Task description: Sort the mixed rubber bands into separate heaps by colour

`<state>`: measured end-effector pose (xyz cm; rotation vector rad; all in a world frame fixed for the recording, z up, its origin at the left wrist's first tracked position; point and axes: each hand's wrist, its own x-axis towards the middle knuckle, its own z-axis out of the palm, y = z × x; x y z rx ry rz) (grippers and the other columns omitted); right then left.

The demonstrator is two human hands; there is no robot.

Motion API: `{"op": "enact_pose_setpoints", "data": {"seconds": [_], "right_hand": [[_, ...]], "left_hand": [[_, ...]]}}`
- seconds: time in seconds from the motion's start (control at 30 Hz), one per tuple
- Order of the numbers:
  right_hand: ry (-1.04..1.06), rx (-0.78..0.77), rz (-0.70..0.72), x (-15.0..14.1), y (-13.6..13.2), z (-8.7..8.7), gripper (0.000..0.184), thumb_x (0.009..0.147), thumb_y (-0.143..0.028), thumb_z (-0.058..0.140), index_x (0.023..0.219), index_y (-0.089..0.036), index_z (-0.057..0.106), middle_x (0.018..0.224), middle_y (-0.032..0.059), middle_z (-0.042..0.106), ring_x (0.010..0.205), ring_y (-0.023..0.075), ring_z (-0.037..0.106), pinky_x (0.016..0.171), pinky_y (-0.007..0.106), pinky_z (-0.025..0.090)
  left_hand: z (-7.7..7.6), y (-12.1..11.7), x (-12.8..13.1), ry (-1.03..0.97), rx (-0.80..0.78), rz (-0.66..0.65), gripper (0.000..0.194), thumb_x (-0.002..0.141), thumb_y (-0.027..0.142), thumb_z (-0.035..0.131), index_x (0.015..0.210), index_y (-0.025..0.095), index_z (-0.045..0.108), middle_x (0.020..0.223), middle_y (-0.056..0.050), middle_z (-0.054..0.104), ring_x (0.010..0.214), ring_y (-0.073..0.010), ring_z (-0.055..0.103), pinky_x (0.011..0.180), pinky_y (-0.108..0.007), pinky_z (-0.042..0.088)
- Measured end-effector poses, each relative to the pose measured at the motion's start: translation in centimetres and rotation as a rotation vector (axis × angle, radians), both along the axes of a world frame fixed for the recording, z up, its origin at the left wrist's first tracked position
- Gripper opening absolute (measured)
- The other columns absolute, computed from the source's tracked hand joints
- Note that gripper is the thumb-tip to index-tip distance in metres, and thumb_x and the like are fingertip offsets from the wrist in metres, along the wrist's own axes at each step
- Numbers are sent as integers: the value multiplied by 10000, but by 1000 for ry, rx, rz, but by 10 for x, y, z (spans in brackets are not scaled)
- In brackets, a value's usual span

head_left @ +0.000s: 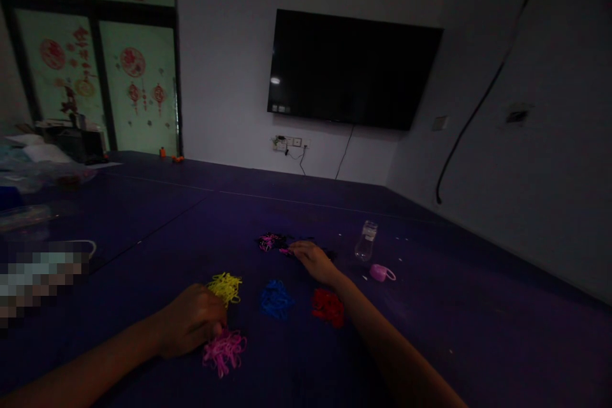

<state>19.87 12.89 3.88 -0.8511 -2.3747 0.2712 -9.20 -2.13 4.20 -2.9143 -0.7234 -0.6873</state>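
Observation:
My left hand [194,320] is closed, its fingers curled down between a pile of yellow rubber bands [225,288] and a pile of pink rubber bands [224,350]. Whatever lies in its fingers is hidden. Farther out, my right hand [313,260] reaches into a mixed pile of black and pink bands [270,241], fingertips pressed together beside a pink bit; what they pinch is too small to tell. Blue bands [276,298] form a heap between my arms. Red bands [327,307] are heaped just left of my right forearm.
An open clear bottle [366,241] stands right of my right hand, with its pink looped cap [381,273] in front. Small white scraps dot the purple tabletop [421,325]. Plastic bags and containers [29,217] sit at the left. A television [354,70] hangs on the wall.

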Motion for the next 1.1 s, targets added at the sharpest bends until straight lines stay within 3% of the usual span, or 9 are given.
{"op": "enact_pose_setpoints", "data": {"seconds": [0.13, 0.47, 0.8, 1.1], "right_hand": [[-49, 6, 54, -9, 0, -1, 379, 926, -296, 316, 1084, -198, 647, 1132, 71, 637, 1109, 176, 533, 1004, 372, 355], [-112, -17, 9, -10, 3, -5, 379, 925, -286, 313, 1069, -209, 656, 1155, 61, 622, 1128, 176, 515, 1025, 382, 330], [-166, -41, -80, -11, -1, -6, 391, 930, -301, 305, 1139, -203, 620, 1214, 75, 576, 1165, 189, 481, 997, 344, 360], [-120, -72, -90, -9, 4, -7, 380, 922, -302, 329, 1066, -170, 655, 1116, 98, 621, 1039, 185, 562, 924, 313, 420]], "left_hand": [[0, 0, 0, -1, 2, 9, 641, 954, 484, 27, 765, 188, 564, 626, -25, 589, 549, -142, 535, 548, -252, 369], [-1, 0, 0, 1, -15, 22, 656, 953, 477, 15, 784, 190, 580, 617, -29, 585, 553, -140, 523, 561, -243, 385], [2, -2, 1, -11, -6, 3, 635, 958, 474, 36, 777, 190, 575, 615, -27, 593, 535, -140, 530, 536, -256, 368], [3, -2, 2, -32, 2, -11, 605, 966, 461, 58, 781, 188, 564, 630, -16, 603, 545, -136, 541, 536, -257, 337]]}}
